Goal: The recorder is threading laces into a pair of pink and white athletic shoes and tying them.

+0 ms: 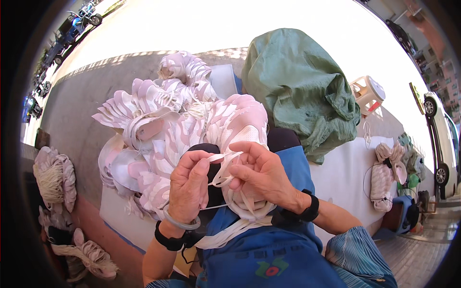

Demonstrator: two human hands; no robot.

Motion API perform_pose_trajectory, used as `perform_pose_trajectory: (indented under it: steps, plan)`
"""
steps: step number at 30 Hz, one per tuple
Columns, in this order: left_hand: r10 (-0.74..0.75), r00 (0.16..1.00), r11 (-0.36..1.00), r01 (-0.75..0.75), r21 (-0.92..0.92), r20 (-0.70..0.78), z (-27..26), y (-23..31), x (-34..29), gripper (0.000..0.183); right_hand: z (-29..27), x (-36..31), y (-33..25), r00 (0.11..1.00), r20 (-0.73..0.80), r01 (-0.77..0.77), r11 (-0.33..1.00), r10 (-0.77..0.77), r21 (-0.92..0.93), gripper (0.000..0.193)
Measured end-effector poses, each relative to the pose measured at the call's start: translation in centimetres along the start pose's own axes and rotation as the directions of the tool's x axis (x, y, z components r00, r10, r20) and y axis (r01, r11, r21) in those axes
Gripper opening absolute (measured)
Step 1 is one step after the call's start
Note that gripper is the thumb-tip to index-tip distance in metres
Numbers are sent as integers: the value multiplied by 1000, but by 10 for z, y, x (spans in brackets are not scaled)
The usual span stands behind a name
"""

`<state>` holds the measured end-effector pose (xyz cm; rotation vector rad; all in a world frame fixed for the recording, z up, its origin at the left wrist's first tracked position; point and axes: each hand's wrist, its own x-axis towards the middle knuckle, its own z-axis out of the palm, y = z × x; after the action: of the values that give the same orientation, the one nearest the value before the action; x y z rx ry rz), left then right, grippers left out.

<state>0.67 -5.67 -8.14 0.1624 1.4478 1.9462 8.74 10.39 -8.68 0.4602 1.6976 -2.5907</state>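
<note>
Above my lap, my left hand (pixel 188 181) and my right hand (pixel 263 174) face each other, both closed on a white shoelace (pixel 222 174). The lace loops between my fingertips, and one strand runs below my left hand. Just beyond my hands, a pink and white shoe upper (pixel 247 132) rests against my legs, its lower part partly hidden by my right hand. More white laces (pixel 233 235) lie in a bunch across my blue apron (pixel 261 257). Left of my knees spreads a large heap of pink and white shoe uppers (pixel 163 132).
A green cloth-covered pile (pixel 297 81) stands ahead on the right, near a pale plastic stool (pixel 367 93). Bundles of uppers (pixel 55 177) sit at the far left, and another bundle (pixel 382 185) lies on the right. A pale sheet (pixel 341 168) covers ground beside me.
</note>
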Motion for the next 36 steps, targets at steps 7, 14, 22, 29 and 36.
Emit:
perform_pose_trajectory:
  steps: [7,14,22,29,36]
  plan:
    - [-20,994,991,5,135,108,1,-2,-3,18,-3,-1,-1,999,33,-38,995,35,91,35]
    - [-42,995,977,23,211,87,1,-6,-5,20,-2,-4,-3,998,46,42,999,-42,-2,23]
    - [-39,981,943,-28,333,192,0,-7,-10,23,-4,-4,-8,990,60,137,971,-127,-197,16]
    - [-29,965,828,-123,547,261,3,19,-17,25,-8,-1,-25,970,135,243,876,-204,-418,18]
    - [365,930,921,-357,-159,29,-47,86,-52,21,-61,-20,-31,964,-171,91,852,-206,-516,24]
